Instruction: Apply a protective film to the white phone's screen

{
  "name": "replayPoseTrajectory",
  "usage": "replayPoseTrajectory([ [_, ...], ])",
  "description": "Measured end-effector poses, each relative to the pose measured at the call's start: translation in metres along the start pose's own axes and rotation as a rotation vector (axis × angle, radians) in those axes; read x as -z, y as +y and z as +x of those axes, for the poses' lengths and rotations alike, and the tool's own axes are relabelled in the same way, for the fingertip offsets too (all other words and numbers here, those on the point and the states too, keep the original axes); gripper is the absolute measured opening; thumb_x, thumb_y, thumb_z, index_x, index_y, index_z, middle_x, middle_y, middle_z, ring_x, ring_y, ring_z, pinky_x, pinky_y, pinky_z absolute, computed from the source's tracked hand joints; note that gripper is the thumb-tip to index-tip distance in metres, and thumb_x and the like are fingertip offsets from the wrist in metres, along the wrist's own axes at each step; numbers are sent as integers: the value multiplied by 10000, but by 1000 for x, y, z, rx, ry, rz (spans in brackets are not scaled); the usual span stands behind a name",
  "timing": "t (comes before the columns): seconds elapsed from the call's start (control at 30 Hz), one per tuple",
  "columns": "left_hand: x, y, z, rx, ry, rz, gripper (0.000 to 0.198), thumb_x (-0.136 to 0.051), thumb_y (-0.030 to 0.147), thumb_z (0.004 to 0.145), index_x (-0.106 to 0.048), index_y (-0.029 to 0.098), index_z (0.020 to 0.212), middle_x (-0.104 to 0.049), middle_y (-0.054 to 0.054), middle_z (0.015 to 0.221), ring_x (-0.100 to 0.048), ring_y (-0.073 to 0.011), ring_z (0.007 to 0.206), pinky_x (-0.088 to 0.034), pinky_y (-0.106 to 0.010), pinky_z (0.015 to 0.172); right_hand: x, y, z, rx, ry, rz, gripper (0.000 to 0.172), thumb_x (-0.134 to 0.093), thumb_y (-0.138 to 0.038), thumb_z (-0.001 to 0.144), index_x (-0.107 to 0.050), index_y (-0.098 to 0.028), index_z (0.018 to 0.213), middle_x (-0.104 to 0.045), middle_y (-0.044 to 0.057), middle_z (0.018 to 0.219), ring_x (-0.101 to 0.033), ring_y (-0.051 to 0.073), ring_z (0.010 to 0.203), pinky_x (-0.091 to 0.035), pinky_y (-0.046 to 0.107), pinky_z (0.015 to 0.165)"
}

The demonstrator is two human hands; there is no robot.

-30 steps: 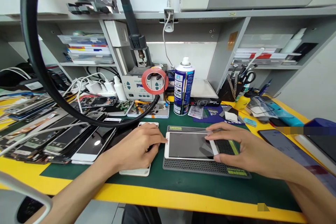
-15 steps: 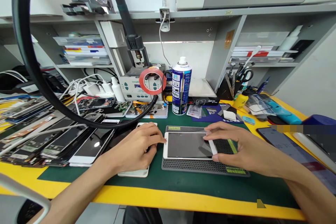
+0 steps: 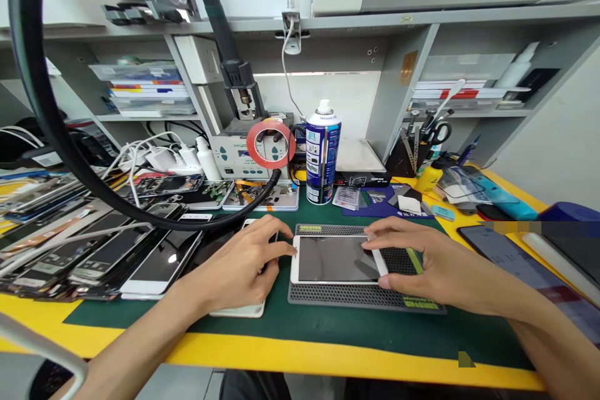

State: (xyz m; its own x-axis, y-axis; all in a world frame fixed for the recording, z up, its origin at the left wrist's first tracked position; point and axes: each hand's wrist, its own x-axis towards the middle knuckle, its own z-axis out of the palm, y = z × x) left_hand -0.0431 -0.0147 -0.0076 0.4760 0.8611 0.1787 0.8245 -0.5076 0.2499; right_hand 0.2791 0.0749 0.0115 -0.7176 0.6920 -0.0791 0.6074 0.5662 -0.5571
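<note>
A white smartphone (image 3: pixel 338 259) with a dark screen lies lengthwise on a grey honeycomb-patterned mat (image 3: pixel 328 294). My right hand (image 3: pixel 415 254) grips its right end, thumb on the near edge and fingers on the far edge. At the other end, a fingertip of my left hand (image 3: pixel 250 256) touches the phone beside its home button. That hand's fingers are apart, some bent, and none wraps round the phone. Under my left hand and wrist lies another white-edged phone or frame (image 3: pixel 241 310), mostly hidden.
Several phones and screens (image 3: pixel 162 262) are stacked at left. A thick black hose (image 3: pixel 75 159) arches over them. Behind the mat stand a blue spray can (image 3: pixel 323 153) and a red tape roll (image 3: pixel 270 144). A dark phone (image 3: pixel 525 275) lies at right, near a yellow bottle (image 3: pixel 429 177).
The view has shifted slightly to one side. Both hands and the smartphone keep the same positions relative to each other.
</note>
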Motion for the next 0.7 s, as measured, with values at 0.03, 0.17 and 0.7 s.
replayPoseTrajectory([
  [0.03, 0, 0, 0, 1, 1, 3, 436, -443, 49, 842, -688, 260, 1134, -545, -76, 1238, -534, -238, 1143, -446, -401, 987, -1, 1, 0, 4, 3, 0, 466, -660, -605, 824, -639, -445, 1261, -490, -12, 1450, -583, 289, 1186, -535, 345, 855],
  [0.17, 1, 1, 0, 1, 2, 10, 429, -451, 54, 838, -691, 261, 1127, -547, -75, 1247, -544, -241, 1139, -457, -392, 985, -1, 0, 1, 18, 19, 6, 470, -672, -586, 821, -654, -415, 1258, -503, 12, 1439, -596, 292, 1165, -532, 346, 856],
  [0.7, 0, 2, -1, 20, -25, 31, 445, -449, 62, 849, -667, 284, 1168, -530, -71, 1273, -529, -249, 1170, -450, -392, 989, 9, -17, -1, -79, -69, 38, 476, -652, -592, 825, -649, -414, 1266, -466, 3, 1474, -632, 269, 1048, -517, 296, 664],
])
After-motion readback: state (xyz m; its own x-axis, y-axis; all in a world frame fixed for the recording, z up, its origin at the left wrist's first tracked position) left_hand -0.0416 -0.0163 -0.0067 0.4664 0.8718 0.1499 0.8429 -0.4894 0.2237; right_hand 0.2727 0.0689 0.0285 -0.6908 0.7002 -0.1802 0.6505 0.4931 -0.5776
